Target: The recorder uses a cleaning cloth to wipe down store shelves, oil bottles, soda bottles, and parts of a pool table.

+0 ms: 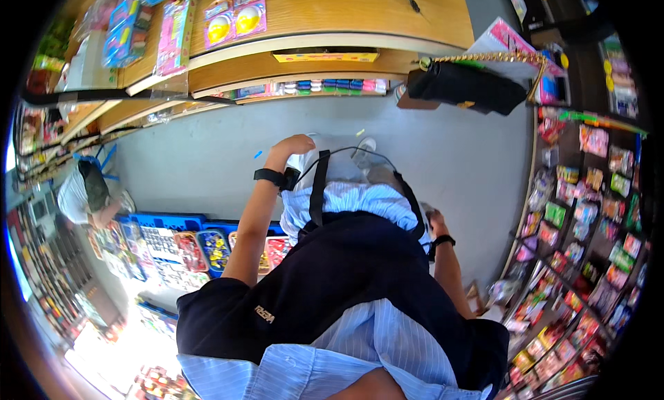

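Observation:
My left hand (299,144) hangs in front of me at thigh height, loosely bent, with nothing visible in it. A black wrist strap (270,177) with a small dark device sits on that wrist, and a thin black cable (340,150) runs from near it across my front. Low at my right side is my right hand (438,222), close to my striped shirt (368,195); its fingers are partly hidden, and whether it holds something cannot be told. A black band (444,239) circles the right wrist. Both my shoes (366,144) stand on the grey floor (207,156).
Ahead, a wooden shelf (332,13) bears packaged goods, among them two yellow-and-white toys (248,20). A black chain-strap bag (467,83) lies at its right end. Hanging packets fill a dark rack (586,192) at right. Blue crates (166,222) and a person (85,192) are at left.

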Tool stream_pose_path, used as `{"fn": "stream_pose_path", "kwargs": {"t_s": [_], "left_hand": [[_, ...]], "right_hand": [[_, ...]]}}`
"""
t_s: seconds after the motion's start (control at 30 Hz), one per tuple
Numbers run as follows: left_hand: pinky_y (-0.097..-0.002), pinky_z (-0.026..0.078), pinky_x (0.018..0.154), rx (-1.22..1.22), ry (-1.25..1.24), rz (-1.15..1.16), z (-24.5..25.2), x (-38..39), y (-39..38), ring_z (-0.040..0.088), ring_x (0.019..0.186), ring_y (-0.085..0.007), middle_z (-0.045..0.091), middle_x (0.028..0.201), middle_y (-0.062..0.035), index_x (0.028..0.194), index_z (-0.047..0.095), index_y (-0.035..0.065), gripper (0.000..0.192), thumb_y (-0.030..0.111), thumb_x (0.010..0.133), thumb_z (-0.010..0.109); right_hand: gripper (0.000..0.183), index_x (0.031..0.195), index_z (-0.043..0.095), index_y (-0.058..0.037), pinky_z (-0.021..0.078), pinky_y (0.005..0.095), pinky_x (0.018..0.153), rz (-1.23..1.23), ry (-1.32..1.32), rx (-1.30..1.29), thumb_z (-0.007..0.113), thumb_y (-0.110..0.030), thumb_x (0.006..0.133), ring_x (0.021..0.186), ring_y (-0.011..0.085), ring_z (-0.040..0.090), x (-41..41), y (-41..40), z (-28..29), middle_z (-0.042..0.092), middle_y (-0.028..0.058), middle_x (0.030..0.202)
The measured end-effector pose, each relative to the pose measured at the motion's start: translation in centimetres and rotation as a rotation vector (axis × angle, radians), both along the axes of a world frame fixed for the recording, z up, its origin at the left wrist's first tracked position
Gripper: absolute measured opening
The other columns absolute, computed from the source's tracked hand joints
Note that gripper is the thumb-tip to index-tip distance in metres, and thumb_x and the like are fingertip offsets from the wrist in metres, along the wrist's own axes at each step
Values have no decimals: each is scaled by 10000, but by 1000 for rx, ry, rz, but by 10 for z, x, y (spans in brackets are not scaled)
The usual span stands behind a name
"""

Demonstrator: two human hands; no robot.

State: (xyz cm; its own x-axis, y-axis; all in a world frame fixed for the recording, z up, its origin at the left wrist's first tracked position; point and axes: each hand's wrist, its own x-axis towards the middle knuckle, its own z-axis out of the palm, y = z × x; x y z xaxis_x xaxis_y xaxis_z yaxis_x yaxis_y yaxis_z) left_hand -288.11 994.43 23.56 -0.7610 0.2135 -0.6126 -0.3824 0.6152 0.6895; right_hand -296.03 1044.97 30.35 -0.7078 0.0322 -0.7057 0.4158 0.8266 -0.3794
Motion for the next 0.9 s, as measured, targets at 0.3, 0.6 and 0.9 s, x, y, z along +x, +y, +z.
{"fn": "stream_pose_path", "kwargs": {"t_s": [0.3, 0.6, 0.9], "left_hand": [[-384, 429, 845, -122, 77, -118, -10, -2, -141, 550, 933, -331, 612, 969, -146, 896, 663, 126, 360, 265, 844, 335], [-337, 452, 748, -10, -39, -265, -67, 15, -211, 584, 857, -275, 632, 905, -118, 895, 675, 143, 286, 288, 813, 442], [-302, 461, 675, -103, -93, -587, -46, 23, -144, 598, 747, -205, 645, 837, -105, 925, 661, 87, 301, 262, 797, 452]], "right_hand": [[389, 1213, 445, -61, 482, 345, 760, -637, -127, -170, 435, -74, 824, 913, 235, 569, 103, -135, -75, 554, 124, 1092], [422, 1205, 487, -115, 471, 297, 715, -603, -30, -31, 504, -106, 783, 821, 207, 598, 287, -205, -115, 608, 155, 961], [491, 1205, 469, -140, 448, 387, 797, -768, 154, 147, 582, -223, 735, 952, 365, 558, 430, -212, -129, 575, 235, 1020]]}}
